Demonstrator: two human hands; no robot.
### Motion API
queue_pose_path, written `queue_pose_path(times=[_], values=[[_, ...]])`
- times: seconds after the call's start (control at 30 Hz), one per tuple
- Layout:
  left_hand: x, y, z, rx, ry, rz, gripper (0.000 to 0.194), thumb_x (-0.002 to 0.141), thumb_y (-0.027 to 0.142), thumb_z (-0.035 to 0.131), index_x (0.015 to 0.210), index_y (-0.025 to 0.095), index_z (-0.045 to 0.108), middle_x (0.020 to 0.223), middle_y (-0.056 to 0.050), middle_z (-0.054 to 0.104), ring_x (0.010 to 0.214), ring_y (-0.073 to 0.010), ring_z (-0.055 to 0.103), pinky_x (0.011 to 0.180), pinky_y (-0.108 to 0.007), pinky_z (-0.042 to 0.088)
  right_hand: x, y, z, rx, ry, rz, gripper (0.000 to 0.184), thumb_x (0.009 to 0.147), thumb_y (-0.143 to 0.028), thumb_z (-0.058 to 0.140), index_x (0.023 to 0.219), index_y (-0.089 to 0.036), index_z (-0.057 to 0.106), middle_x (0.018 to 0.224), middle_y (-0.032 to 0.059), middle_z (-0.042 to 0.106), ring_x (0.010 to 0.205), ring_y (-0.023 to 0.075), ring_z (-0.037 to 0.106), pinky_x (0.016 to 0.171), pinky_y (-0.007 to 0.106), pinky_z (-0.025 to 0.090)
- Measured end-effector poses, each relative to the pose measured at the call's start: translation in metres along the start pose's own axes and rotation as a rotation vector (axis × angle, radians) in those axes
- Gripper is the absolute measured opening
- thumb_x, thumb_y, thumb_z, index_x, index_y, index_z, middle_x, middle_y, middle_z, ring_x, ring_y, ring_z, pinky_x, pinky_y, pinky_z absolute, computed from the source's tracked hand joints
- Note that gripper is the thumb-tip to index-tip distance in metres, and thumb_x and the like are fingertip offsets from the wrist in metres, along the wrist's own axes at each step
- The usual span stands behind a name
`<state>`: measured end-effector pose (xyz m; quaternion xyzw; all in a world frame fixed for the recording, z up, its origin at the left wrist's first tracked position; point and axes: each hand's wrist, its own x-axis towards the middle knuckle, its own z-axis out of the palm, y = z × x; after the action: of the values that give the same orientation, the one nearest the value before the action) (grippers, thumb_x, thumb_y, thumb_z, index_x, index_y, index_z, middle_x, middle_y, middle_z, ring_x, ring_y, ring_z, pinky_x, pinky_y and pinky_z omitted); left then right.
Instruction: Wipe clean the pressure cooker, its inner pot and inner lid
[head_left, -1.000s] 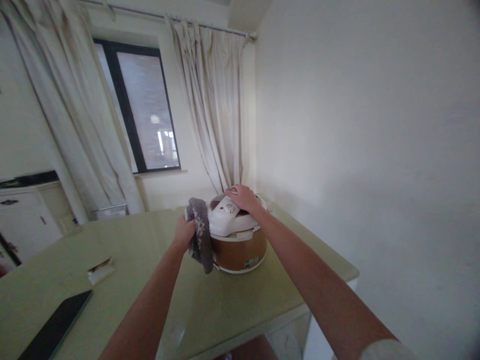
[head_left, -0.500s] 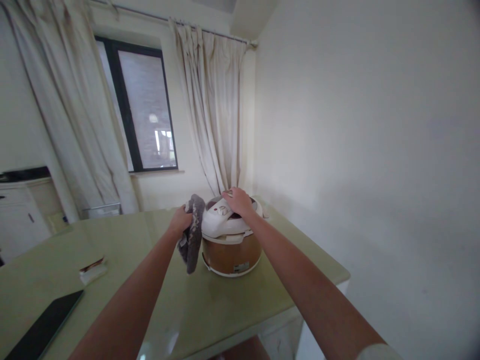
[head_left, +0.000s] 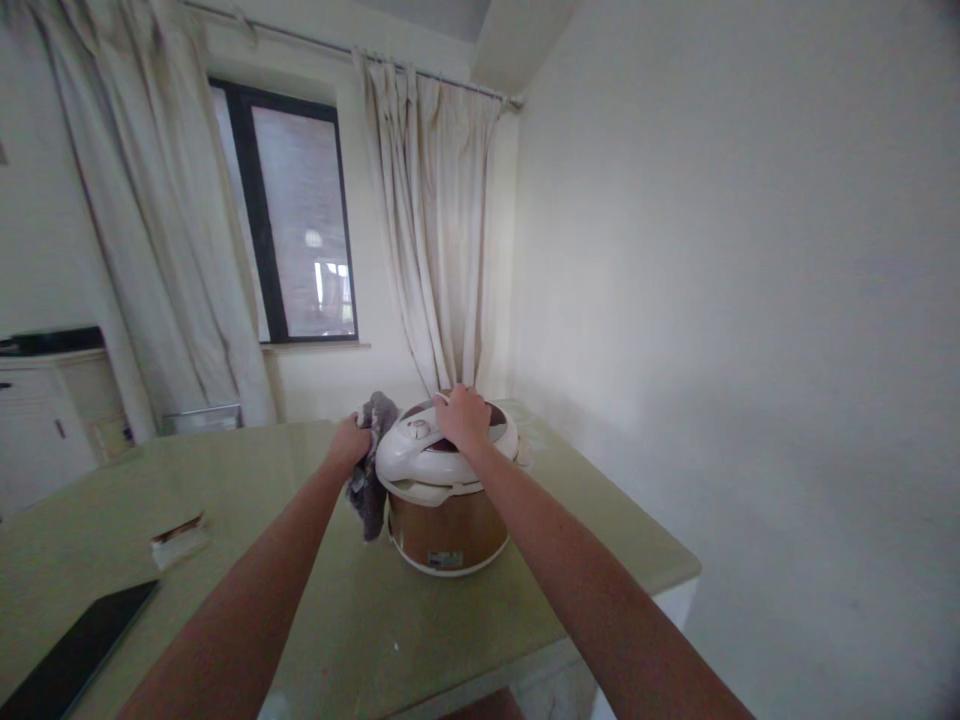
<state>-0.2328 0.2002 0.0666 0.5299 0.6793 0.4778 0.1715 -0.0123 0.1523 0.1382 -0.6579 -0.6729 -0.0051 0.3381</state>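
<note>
the closed white-lidded cooker [head_left: 448,530] stands under the right fingers [head_left: 463,420], curled on its top; the left fingers [head_left: 351,443] pinch a grey cloth [head_left: 370,490].

1 bare stretch of tabletop [head_left: 330,610] lies before the cooker [head_left: 448,530]; the wall [head_left: 712,330] blocks the right.

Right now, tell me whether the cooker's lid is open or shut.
Shut: the lid sits down on the cooker's body, right hand on top.

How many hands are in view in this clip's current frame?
2. The left hand grips a grey cloth beside the cooker; the right hand is on top of the cooker.
</note>
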Motion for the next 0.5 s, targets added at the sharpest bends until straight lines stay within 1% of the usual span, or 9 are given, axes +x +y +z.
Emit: queue_pose_path(times=[0.13,0.3,0.4,0.5], values=[[-0.004,-0.003,0.002,-0.082,-0.033,0.009,0.034,0.068,0.007,0.064,0.101,0.015,0.073,0.093,-0.011,0.081,0.101,-0.0284,0.077,0.086,-0.032,0.060,0.001,0.000,-0.002,0.009,-0.024,0.010,0.044,0.105,-0.046,0.053,0.126,-0.011,0.069,0.129,0.0232,0.071,0.123,0.0343,0.066,0.102,0.047,0.049],[-0.020,-0.016,0.005,-0.167,-0.012,0.033,0.038,0.073,0.009,0.062,0.108,0.016,0.073,0.094,-0.009,0.081,0.100,-0.0269,0.077,0.087,-0.033,0.062,0.002,0.000,-0.002,0.026,-0.028,0.014,0.043,0.105,-0.046,0.053,0.125,-0.012,0.069,0.129,0.0232,0.070,0.125,0.0349,0.065,0.103,0.048,0.048],[-0.043,-0.035,0.013,-0.192,0.000,0.042,0.043,0.073,0.010,0.061,0.113,0.018,0.073,0.096,-0.008,0.081,0.105,-0.0280,0.076,0.093,-0.037,0.062,0.002,-0.001,-0.002,0.025,-0.024,0.011,0.043,0.105,-0.045,0.052,0.125,-0.011,0.069,0.129,0.0234,0.071,0.125,0.0350,0.065,0.102,0.048,0.049],[-0.077,-0.065,0.030,-0.194,0.005,0.030,0.046,0.068,0.009,0.060,0.111,0.018,0.074,0.098,-0.009,0.081,0.107,-0.0314,0.076,0.097,-0.042,0.061,0.003,-0.001,-0.002,0.012,-0.026,0.014,0.043,0.104,-0.044,0.052,0.124,-0.011,0.070,0.130,0.0237,0.070,0.124,0.0351,0.066,0.102,0.048,0.049]])
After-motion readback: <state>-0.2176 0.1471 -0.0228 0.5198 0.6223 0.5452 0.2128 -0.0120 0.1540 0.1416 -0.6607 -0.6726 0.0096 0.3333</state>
